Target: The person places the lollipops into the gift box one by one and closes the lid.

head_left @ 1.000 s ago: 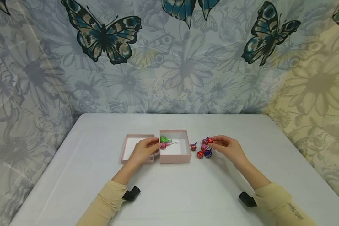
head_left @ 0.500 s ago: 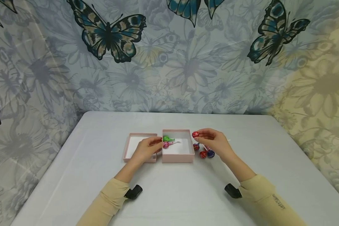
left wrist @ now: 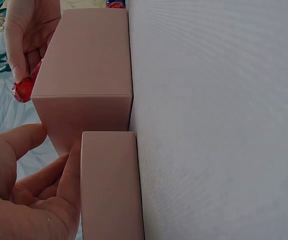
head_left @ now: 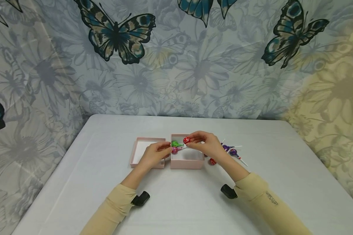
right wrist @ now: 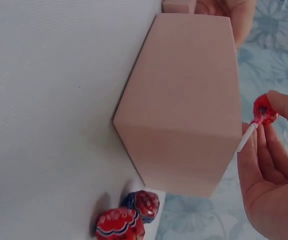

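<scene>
A red-wrapped lollipop (head_left: 186, 140) is pinched in my right hand (head_left: 204, 144), held over the deep pink box (head_left: 187, 164). Its white stick shows below the wrapped head in the right wrist view. Inside the box, at its left side, lie a green lollipop (head_left: 175, 144) and a pink lollipop (head_left: 175, 150). My left hand (head_left: 151, 156) rests its fingertips against the box's left wall, thumb near the top edge. In the left wrist view, those fingers lie between the box and the shallow pink lid (left wrist: 109, 185).
Right of the box, several more lollipops lie on the white table, among them a red one (head_left: 212, 162) and a purple one (head_left: 233, 152); my right forearm partly hides this group. The lid's open side faces up. A flower-and-butterfly cloth (head_left: 200, 71) hangs behind the table.
My right hand has picked the red lollipop from the group on the right and carried it left over the box. The left hand stays at the box wall; the head view has shifted slightly.
</scene>
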Demonstrator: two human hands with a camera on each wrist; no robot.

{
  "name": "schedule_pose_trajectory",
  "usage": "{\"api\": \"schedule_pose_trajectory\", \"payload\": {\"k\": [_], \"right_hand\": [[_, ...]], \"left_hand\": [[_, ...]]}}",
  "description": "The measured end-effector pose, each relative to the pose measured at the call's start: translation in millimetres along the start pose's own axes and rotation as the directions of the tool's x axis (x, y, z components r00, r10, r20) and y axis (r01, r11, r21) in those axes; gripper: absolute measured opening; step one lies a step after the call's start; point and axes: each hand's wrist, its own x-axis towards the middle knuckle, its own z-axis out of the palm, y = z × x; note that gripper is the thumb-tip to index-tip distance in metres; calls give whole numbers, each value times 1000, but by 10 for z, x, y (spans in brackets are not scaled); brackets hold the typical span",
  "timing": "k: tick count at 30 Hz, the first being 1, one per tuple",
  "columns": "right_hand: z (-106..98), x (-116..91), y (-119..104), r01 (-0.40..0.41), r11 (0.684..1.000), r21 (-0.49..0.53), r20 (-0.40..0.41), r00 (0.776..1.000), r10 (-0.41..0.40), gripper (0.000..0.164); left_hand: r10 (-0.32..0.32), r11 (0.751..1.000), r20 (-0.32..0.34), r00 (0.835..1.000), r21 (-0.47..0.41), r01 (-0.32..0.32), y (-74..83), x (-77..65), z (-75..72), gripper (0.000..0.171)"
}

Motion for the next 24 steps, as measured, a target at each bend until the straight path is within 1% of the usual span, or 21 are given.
{"api": "schedule_pose_trajectory", "payload": {"k": [2, 5, 8, 11, 15, 18, 20, 24], "right_hand": [[36, 29, -13, 32, 999, -17, 12, 999, -31, 32], [91, 66, -14, 88, 994, -71, 40, 996, -85, 28], [158, 109, 6, 161, 976, -145, 70, 986, -152, 25], [225, 154, 24, 247, 945, -214, 112, 967, -227, 22], [296, 205, 30, 344, 903, -257, 196, 934, -300, 21], [327, 223, 22, 380, 883, -276, 245, 916, -318, 20], [340, 230, 23, 393, 873, -290, 269, 909, -320, 20], [364, 247, 28, 402, 864, -304, 311, 899, -309, 20]], "left_hand": [[4, 1000, 3, 1000, -3, -4, 5, 5, 3, 39], [2, 1000, 4, 1000, -10, -2, 3, 10, 5, 39], [-1, 1000, 4, 1000, -20, 1, -3, 11, 4, 38], [6, 1000, 10, 1000, -24, -6, -12, 13, 1, 39], [14, 999, 15, 1000, -31, -14, -22, 17, -3, 40], [17, 999, 17, 1000, -29, -16, -27, 20, -3, 40], [19, 1000, 17, 1000, -22, -18, -30, 21, -3, 39], [17, 1000, 16, 1000, -7, -17, -25, 12, -7, 39]]}}
